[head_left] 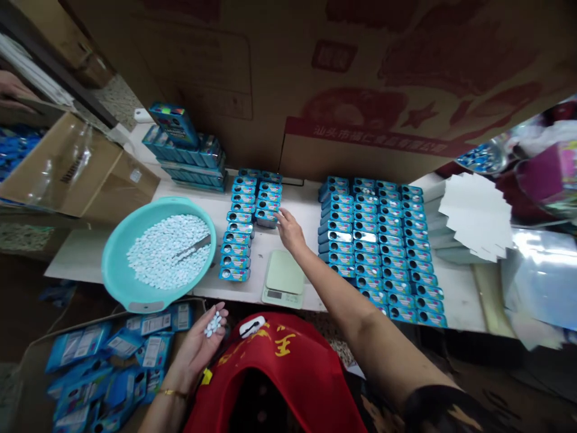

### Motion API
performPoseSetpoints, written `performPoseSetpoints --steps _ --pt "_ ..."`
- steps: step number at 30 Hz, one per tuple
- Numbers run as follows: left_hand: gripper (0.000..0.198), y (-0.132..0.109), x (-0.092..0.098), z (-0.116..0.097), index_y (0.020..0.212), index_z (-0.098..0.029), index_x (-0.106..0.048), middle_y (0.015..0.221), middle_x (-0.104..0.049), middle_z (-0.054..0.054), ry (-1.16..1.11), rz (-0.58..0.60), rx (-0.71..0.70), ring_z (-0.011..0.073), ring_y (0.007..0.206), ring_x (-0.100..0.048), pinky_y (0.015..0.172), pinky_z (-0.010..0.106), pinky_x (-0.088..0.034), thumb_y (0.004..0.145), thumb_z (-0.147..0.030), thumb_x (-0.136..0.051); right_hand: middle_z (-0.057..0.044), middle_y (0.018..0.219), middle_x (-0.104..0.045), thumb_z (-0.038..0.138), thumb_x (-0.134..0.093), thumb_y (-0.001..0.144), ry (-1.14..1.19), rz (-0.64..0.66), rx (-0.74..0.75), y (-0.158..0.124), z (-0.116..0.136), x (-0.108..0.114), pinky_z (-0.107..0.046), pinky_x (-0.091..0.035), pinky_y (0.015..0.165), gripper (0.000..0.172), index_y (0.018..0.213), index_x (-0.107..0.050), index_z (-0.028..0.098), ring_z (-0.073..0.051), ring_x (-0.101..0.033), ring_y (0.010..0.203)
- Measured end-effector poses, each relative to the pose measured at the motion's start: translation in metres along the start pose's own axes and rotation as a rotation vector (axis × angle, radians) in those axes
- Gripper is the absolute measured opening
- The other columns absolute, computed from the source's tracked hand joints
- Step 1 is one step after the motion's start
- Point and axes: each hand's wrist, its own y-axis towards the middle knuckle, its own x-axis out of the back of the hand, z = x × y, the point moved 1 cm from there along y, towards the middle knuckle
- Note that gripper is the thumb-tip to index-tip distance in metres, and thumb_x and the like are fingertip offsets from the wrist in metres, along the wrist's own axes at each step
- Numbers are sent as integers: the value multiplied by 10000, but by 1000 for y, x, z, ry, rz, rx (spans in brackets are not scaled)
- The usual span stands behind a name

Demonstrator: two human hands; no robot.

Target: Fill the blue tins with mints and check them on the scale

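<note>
My left hand (pixel 208 334), palm up and cupped, holds a small heap of pale candies (pixel 213 323) below the table's front edge. My right hand (pixel 290 230) reaches over the table, its fingertips at the nearest blue tin (pixel 265 218) of the right-hand column of a two-column group. A kitchen scale (pixel 285 278) with nothing on its plate lies just in front of that hand. To the left, a turquoise basin (pixel 116 255) holds many pale candies and a metal scoop (pixel 192 248). Several more blue tins (pixel 366 241) stand in rows to the right.
A large cardboard box (pixel 261 72) rises behind the table (pixel 252 288). Stacked blue packs (pixel 192 159) stand at the back left. White cards (pixel 475 213) lie at the right. An open carton with blue packages (pixel 121 343) sits lower left. Another person's hand (pixel 13 87) shows far left.
</note>
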Motion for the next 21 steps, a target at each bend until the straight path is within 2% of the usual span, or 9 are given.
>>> performPoseSetpoints --steps 3,5,7,9,12,15,19,21 --pt "192 7 3 -3 933 -100 -591 746 -605 73 25 -18 30 87 562 -559 433 163 -444 818 -72 -439 -92 1211 -501 196 -414 855 -56 -73 37 -63 -31 44 -375 -380 909 314 1144 -537 198 -202 -427 1114" --pt "198 13 3 -5 938 -103 -590 750 -607 76 39 -20 60 94 567 -565 430 169 -449 818 -74 -436 -93 1081 -556 225 -431 853 -152 -79 -12 -114 -51 76 -375 -388 864 272 1078 -583 198 -208 -471 1011" --pt "197 19 -1 -5 929 -98 -591 752 -607 80 61 -1 82 94 563 -563 431 173 -454 819 -76 -430 -86 1013 -565 261 -478 834 -283 28 -41 -156 -65 95 -365 -391 804 234 1015 -621 217 -215 -477 937" --pt "195 22 -9 -5 917 -91 -594 747 -603 80 84 35 88 91 559 -558 433 172 -455 820 -77 -425 -85 1018 -557 273 -522 810 -406 133 -60 -180 -76 99 -354 -379 757 258 1049 -613 239 -223 -463 909" --pt "190 20 -23 -2 909 -85 -599 732 -597 77 96 86 87 90 556 -553 429 170 -448 818 -80 -432 -86 1068 -546 251 -505 820 -538 175 -77 -187 -83 90 -351 -351 737 262 1063 -602 256 -236 -440 926" --pt "185 16 -28 3 905 -81 -602 729 -598 80 100 106 92 93 554 -552 428 176 -447 816 -87 -440 -83 1117 -537 206 -452 842 -584 166 -10 -180 -77 89 -367 -329 765 213 933 -641 240 -250 -416 985" --pt "177 12 -21 8 901 -71 -604 739 -604 86 109 109 65 95 562 -557 437 181 -449 816 -92 -449 -95 1222 -479 132 -447 822 -537 161 150 -172 -38 104 -393 -302 860 217 907 -636 198 -265 -360 1091" --pt "182 11 -16 11 906 -67 -604 740 -604 85 98 116 54 93 559 -556 435 179 -446 820 -94 -447 -108 1200 -490 107 -442 812 -494 222 238 -164 -9 104 -387 -316 854 226 916 -628 181 -253 -391 1045"
